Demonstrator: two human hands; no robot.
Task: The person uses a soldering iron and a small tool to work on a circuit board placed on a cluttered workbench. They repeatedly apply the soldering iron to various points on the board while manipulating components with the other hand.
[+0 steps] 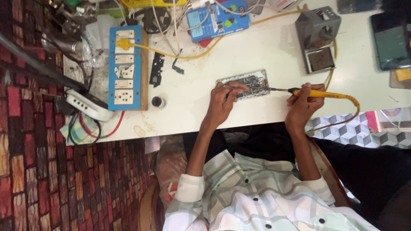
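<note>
So you're mid-solder on that opened phone [244, 83], which lies flat on the white table [265, 47], near the front edge, between your two hands. Your right hand [303, 102] is wrapped around the yellow soldering iron [314, 93], tip reaching left onto the phone's exposed board. Your left hand [224, 100] sits at the phone's left end, fingers pinched on something thin, tweezers or a probe from the look of it, too small to say which, pointing into the same spot.

My read: you're working one joint or part, iron heating while the other tool steadies it. What comes next seems to call for a steady wrist and a clean lift off the board, without dragging across neighbouring parts. The iron stand [319, 38] sits behind on the right, and the iron's yellow cord [342, 122] loops off the table edge, so mind it doesn't tug your hand
</note>
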